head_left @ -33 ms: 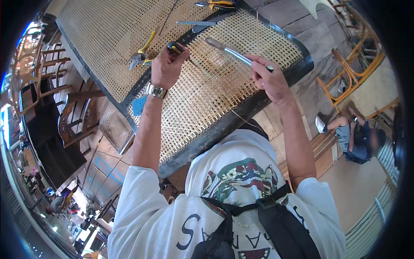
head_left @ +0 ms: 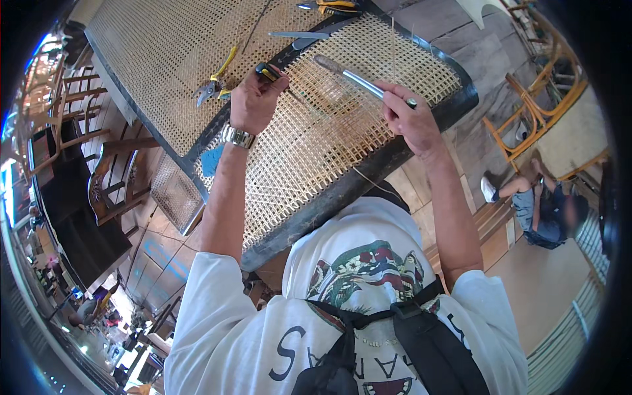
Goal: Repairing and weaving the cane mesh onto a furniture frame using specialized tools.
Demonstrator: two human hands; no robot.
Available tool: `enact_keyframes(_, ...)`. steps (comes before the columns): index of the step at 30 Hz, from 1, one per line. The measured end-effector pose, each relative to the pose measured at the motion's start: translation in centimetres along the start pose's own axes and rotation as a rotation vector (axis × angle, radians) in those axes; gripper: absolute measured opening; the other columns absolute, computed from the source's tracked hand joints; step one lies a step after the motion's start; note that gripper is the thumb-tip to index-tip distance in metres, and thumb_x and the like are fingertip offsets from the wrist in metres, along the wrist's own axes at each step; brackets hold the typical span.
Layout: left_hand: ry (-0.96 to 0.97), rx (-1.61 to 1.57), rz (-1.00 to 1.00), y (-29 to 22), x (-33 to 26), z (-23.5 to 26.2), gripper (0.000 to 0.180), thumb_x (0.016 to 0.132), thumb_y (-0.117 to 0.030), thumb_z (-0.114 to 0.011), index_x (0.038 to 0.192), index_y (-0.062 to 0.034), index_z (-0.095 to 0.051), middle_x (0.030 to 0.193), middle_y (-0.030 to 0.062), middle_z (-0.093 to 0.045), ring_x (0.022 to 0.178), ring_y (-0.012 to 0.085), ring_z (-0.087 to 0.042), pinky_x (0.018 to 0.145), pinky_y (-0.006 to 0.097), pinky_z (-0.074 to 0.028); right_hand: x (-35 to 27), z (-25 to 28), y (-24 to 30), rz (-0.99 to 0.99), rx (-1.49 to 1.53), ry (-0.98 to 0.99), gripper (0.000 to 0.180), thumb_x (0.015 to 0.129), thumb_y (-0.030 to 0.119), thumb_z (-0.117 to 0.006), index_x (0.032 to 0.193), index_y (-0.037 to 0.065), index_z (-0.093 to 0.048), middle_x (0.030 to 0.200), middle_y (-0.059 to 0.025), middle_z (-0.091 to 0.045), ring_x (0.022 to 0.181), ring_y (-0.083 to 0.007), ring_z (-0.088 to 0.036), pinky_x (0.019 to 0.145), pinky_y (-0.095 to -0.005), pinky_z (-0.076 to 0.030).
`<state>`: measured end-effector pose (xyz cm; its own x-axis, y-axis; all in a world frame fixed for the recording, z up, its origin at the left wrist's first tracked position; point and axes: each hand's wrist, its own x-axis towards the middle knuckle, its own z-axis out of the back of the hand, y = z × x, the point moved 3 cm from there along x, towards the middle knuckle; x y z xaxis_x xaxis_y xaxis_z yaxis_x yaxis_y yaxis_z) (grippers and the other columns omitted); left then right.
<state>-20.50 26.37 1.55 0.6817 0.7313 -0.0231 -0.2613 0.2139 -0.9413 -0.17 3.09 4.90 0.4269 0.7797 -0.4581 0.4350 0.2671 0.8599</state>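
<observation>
A woven cane panel (head_left: 309, 145) in a black frame (head_left: 368, 178) lies in front of me. My left hand (head_left: 253, 102), with a metal watch (head_left: 237, 136) on the wrist, is closed on a small tool with a yellow and black handle (head_left: 266, 70), pressed against the weave. My right hand (head_left: 411, 122) grips a long metal awl-like tool (head_left: 349, 78) whose far end rests on the cane. A thin loose cane strand (head_left: 394, 39) stands up near the right hand.
Yellow-handled pliers (head_left: 214, 82) lie on a second cane sheet (head_left: 158, 52) to the left. A long metal blade (head_left: 303, 34) and another yellow-handled tool (head_left: 337, 6) lie at the top. Wooden chairs (head_left: 99, 178) stand left, a rattan chair (head_left: 533, 112) right, beside a seated person (head_left: 540, 204).
</observation>
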Motion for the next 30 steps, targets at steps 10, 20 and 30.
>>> enact_keyframes(10, 0.080, 0.017, 0.100, 1.3, 0.2, -0.8, 0.016, 0.095, -0.011, -0.072, 0.108, -0.0043, -0.065, 0.100, 0.0016, -0.074, 0.093, 0.0078, -0.066, 0.083, 0.024, -0.053, 0.7, 0.5, -0.9, 0.090, -0.102, -0.087, 0.033, 0.099, 0.015, -0.055, 0.129, 0.002, -0.062, 0.073, 0.0031, -0.052, 0.058, -0.0028, -0.042, 0.049, -0.0183, -0.033)
enact_keyframes(20, 0.047, 0.025, 0.011, -0.2, -0.8, -0.3, 0.022, 0.092, -0.015, -0.076, 0.106, -0.0029, -0.065, 0.097, 0.0032, -0.076, 0.090, 0.0075, -0.069, 0.076, 0.025, -0.053, -0.8, 1.3, 0.7, -0.030, -0.001, 0.002, 0.034, 0.102, 0.015, -0.053, 0.132, 0.002, -0.061, 0.072, 0.0055, -0.048, 0.055, -0.0010, -0.038, 0.046, -0.0166, -0.028)
enact_keyframes(30, 0.057, -0.061, -0.012, -1.9, -1.6, -0.3, 0.020, 0.093, -0.011, -0.074, 0.110, -0.0039, -0.065, 0.099, 0.0026, -0.074, 0.090, 0.0083, -0.068, 0.079, 0.025, -0.053, -1.9, 2.1, 0.7, -0.035, -0.058, 0.021, 0.031, 0.100, 0.015, -0.055, 0.127, 0.002, -0.064, 0.073, 0.0044, -0.052, 0.057, -0.0013, -0.041, 0.047, -0.0166, -0.029)
